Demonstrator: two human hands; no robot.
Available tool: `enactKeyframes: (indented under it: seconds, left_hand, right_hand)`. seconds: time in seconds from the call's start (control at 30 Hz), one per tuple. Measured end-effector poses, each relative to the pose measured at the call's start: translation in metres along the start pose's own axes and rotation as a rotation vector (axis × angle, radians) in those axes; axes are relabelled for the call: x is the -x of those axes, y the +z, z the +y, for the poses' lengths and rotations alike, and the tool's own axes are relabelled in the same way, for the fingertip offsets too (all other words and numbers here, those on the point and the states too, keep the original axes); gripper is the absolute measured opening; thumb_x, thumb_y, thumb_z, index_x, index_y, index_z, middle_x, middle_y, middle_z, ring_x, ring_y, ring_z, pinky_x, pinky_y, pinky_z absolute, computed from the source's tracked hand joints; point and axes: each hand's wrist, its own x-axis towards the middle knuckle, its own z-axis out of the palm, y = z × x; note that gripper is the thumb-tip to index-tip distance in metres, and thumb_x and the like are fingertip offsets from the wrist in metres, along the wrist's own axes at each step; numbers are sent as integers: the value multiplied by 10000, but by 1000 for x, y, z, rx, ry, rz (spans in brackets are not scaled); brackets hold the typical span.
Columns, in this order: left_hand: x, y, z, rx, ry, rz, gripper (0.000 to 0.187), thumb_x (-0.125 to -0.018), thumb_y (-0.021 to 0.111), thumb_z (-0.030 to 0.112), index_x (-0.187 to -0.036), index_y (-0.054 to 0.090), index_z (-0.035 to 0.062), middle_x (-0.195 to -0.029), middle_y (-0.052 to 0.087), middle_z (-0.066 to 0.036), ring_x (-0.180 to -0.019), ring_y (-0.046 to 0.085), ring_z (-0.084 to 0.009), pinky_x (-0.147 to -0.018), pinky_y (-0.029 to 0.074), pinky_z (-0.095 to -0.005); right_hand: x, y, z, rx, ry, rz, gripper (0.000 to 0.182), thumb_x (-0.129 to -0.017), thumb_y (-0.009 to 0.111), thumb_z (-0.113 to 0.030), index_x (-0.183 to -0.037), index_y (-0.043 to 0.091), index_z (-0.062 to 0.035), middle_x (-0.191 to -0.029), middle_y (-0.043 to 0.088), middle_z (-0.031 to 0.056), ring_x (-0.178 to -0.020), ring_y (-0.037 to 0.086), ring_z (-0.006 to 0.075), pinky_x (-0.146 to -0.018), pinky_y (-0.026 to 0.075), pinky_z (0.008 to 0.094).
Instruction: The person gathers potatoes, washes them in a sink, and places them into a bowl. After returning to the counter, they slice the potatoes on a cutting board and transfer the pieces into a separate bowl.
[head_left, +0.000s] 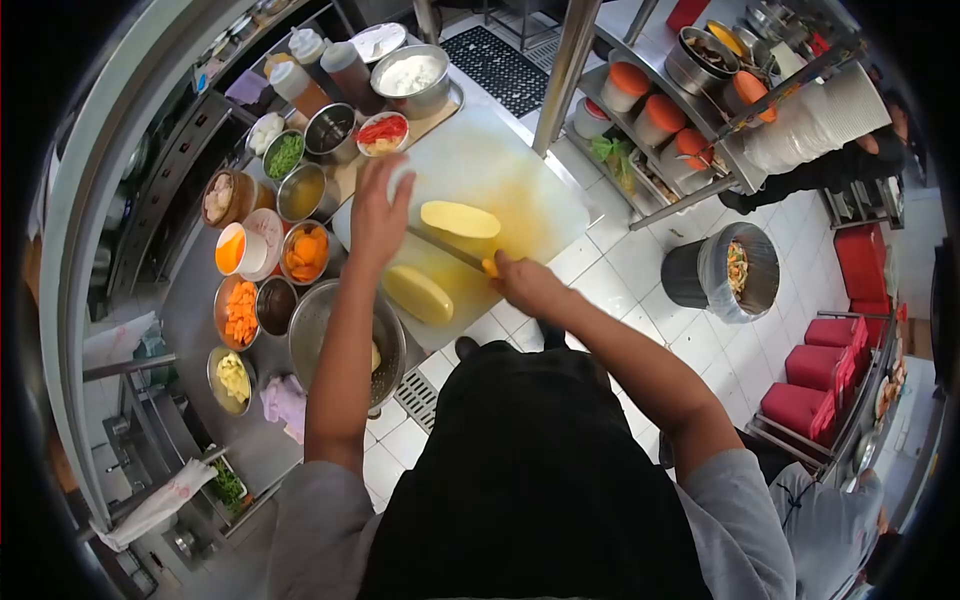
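Note:
My right hand (533, 288) is closed around the yellow handle of a knife (447, 247). The blade lies between two long, pale yellow peeled pieces, seemingly fruit or vegetable, on a white cutting board (530, 170) with yellow stains. The far piece (460, 219) shows a flat face; the near piece (418, 294) rests closer to my body. My left hand (383, 215) hovers by the board's left side near the knife tip, its fingers apart and nothing in it.
Left of the board stand a metal colander (310, 330), a bowl of orange chunks (305, 252), a bowl of chopped greens (286, 153) and squeeze bottles (295, 85). A lined bin (715, 275) with scraps stands to the right, below shelves of orange-lidded tubs (660, 118).

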Motion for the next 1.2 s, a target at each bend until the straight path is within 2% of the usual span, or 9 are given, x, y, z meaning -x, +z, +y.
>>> enactKeyframes:
  seconds: [0.13, 0.27, 0.5, 0.67, 0.77, 0.9, 0.97, 1.07, 1.2]
  left_hand:
    - [98, -4, 35, -196, -39, -544, 512, -821, 752, 215, -1264, 579, 27, -1323, 532, -173, -1283, 468, -378, -1077, 393, -451]
    - [137, 15, 28, -569, 118, -485, 781, -718, 807, 145, -1422, 473, 85, -1452, 395, -187, -1357, 360, -424, -1101, 346, -519]
    - [107, 38, -7, -542, 143, -309, 550, -756, 704, 93, -1285, 558, 54, -1257, 579, -180, -1169, 562, -365, -985, 461, -464]
    - [99, 72, -32, -11, -353, -36, 432, -800, 690, 112, -1206, 571, 25, -885, 664, -185, -789, 648, -436, -761, 549, -462]
    - [118, 103, -34, 723, -906, 175, 541, -793, 736, 124, -1283, 532, 19, -887, 652, -187, -806, 651, -440, -770, 543, -470]
    - [124, 86, 36, 663, -1089, 252, 655, -781, 759, 113, -1371, 485, 34, -1019, 614, -190, -905, 636, -429, -838, 528, -472]
    - [130, 74, 48, -129, -470, 114, 714, -755, 769, 109, -1399, 468, 40, -1201, 518, -193, -1083, 567, -405, -957, 481, -466]
    - [123, 62, 21, -270, -19, -84, 701, -718, 768, 96, -1357, 486, 43, -1298, 426, -191, -1207, 473, -391, -1035, 428, -451]
    - [115, 60, 8, -68, -130, -137, 662, -680, 763, 93, -1292, 516, 45, -1315, 421, -190, -1232, 452, -391, -1052, 417, -442]
  right_hand:
    - [-9, -39, 5, -57, 29, -109, 484, -981, 549, -399, -1200, 463, 23, -838, 667, 286, -821, 650, 472, -749, 509, 537]
    - [-17, -59, 20, -75, 14, -102, 465, -989, 538, -405, -1161, 470, 22, -845, 656, 304, -850, 643, 485, -784, 501, 528]
    - [-17, -92, 22, -82, 69, -174, 409, -995, 527, -377, -1172, 496, -9, -888, 652, 320, -892, 635, 494, -826, 494, 529]
    - [-17, -70, 32, -5, -15, -110, 413, -956, 546, -319, -1148, 512, 45, -895, 660, 313, -901, 639, 484, -823, 514, 519]
    - [-12, -62, 30, 47, -105, -27, 407, -922, 555, -283, -1079, 515, 90, -884, 670, 293, -882, 646, 474, -808, 529, 513]
    - [-6, -67, 9, 86, -68, -60, 342, -932, 528, -230, -1076, 514, 81, -850, 667, 283, -840, 658, 463, -770, 536, 525]
    - [-11, -65, 7, 121, -47, -75, 330, -935, 517, -210, -1090, 509, 81, -838, 665, 281, -829, 662, 457, -757, 538, 529]
    - [-18, -62, 4, 219, -124, -34, 319, -934, 510, -187, -1120, 491, 72, -814, 661, 278, -802, 670, 445, -734, 544, 521]
    - [-8, -74, -21, 279, -112, -52, 246, -927, 497, -144, -1078, 482, 49, -780, 661, 265, -749, 672, 431, -690, 548, 510]
